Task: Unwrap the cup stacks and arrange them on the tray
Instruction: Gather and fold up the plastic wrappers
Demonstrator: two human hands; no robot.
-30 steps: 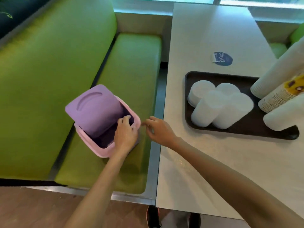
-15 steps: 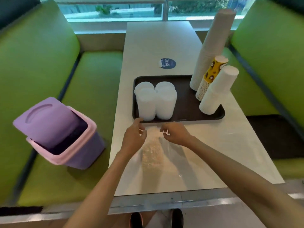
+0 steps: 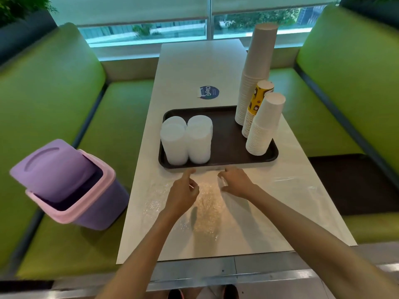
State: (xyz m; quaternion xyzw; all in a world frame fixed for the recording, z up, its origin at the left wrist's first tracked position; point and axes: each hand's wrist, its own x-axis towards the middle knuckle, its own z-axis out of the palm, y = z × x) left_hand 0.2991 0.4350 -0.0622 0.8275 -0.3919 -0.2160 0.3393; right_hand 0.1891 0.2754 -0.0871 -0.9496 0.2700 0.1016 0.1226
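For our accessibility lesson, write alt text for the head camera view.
A person's left hand and right hand reach over clear plastic wrap on a white table, just short of a dark tray. The tray holds short white cup stacks on its left and taller paper cup stacks on its right; a purple bin sits on the green bench.

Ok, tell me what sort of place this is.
Probably a cafe or fast-food booth: green benches flank a table by the window, and a tray holds disposable cup stacks.
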